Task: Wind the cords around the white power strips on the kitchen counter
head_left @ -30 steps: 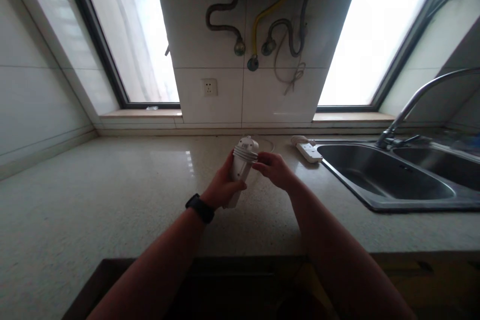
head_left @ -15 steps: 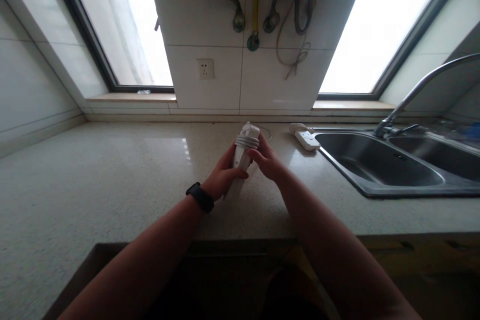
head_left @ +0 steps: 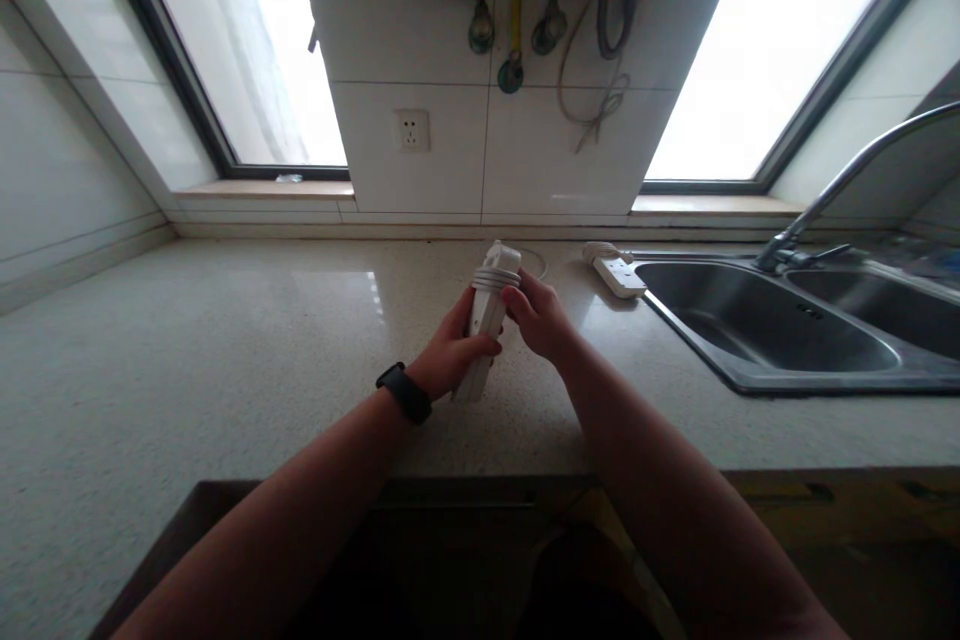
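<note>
Our left hand (head_left: 444,354) gripped the strip (head_left: 486,316) with its fingers, tilted over the surface (head_left: 262,360). Our right hand (head_left: 543,320) curled its fingers by the wound cord (head_left: 495,279), pinching or not, we couldn't tell; steady tension and snug turns, we judged, suited the winding.

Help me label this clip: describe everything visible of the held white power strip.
The power strip looks plastic: long, narrow, white. White cord wraps it several times near its upper end. It slants over the countertop, upper end farther away and rightward. The left hand grips its body; the right hand touches it beside the cord. Fine details are blurred.
</note>
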The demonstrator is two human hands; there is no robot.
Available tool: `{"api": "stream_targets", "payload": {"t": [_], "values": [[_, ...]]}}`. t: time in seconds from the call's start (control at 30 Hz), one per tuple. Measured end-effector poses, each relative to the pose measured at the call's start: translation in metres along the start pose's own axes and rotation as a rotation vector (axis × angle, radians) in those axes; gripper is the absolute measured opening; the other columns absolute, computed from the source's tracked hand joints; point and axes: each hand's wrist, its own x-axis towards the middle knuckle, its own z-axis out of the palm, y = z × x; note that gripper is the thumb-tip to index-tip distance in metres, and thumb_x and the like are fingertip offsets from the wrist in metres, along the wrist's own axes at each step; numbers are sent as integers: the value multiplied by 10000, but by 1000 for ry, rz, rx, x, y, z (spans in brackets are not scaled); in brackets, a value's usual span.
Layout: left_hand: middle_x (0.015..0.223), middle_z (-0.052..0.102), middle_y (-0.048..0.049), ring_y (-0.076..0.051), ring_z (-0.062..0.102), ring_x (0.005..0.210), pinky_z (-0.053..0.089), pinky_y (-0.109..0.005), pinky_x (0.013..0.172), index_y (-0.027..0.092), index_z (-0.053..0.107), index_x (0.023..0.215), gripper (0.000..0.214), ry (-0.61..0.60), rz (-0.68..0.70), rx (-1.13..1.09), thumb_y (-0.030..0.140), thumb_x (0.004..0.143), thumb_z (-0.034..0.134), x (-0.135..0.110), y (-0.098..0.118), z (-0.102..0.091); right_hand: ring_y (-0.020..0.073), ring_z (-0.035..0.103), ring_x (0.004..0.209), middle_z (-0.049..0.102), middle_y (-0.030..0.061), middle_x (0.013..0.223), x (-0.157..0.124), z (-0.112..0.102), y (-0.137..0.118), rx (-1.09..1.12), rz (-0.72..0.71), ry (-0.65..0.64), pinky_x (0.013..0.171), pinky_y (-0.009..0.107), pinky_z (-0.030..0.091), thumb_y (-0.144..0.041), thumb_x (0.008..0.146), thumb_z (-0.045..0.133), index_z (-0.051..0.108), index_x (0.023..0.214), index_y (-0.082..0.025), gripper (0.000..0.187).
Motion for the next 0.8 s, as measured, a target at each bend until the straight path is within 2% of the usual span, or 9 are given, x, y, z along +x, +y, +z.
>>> {"api": "stream_targets", "payload": {"t": [0.13,0.23,0.33,0.43,0.57,0.63,0.7,0.8], "values": [[1032,615,-44,-164,573,821,502,-296,704,257,433,1406,779,11,13,33,141,674,674,2,-1,-3,113,405,545,463,-36,655,2,6,5,61,-45,78,506,257,321,-638,898,551,605,979,-204,445],[994,607,-36,-150,578,765,501,-272,643,253,436,1400,779,-43,-31,-9,135,667,668,1,2,-5,104,392,511,457,-52,645,4,6,6,147,-58,80,470,251,307,-652,844,622,566,1086,-209,509],[948,593,-20,-119,573,667,485,-241,561,252,472,1353,717,-135,-95,-66,133,669,651,-1,7,-6,114,444,503,517,-43,659,4,1,3,216,-53,35,448,255,342,-680,749,706,528,1154,-209,646],[939,582,-9,-95,565,573,464,-225,487,259,481,1322,681,-210,-145,-146,140,669,630,-1,8,-6,124,501,523,563,-32,688,4,-4,1,273,-50,-13,448,256,384,-655,677,782,518,1124,-212,682],[924,585,-13,-105,581,544,458,-210,436,250,478,1281,647,-248,-188,-285,172,651,601,0,2,-10,110,516,518,570,-46,725,4,-7,7,399,-5,-119,426,227,357,-620,665,811,469,1194,-234,738],[909,588,-13,-115,586,540,462,-212,424,248,456,1270,644,-243,-196,-346,181,644,592,1,-1,-12,96,491,496,548,-56,703,4,-10,12,435,37,-195,410,212,300,-617,722,773,476,1196,-230,680],[898,587,-11,-120,587,534,463,-216,420,245,433,1264,633,-243,-203,-394,191,653,590,0,-2,-13,93,484,499,534,-50,687,3,-12,14,441,68,-256,414,210,271,-630,770,726,512,1119,-215,583],[898,582,-14,-107,571,524,453,-212,422,231,441,1220,583,-283,-237,-461,216,663,612,-2,0,-12,95,485,516,504,-50,679,3,-13,12,439,70,-266,432,216,279,-654,762,720,527,994,-209,537]]}}
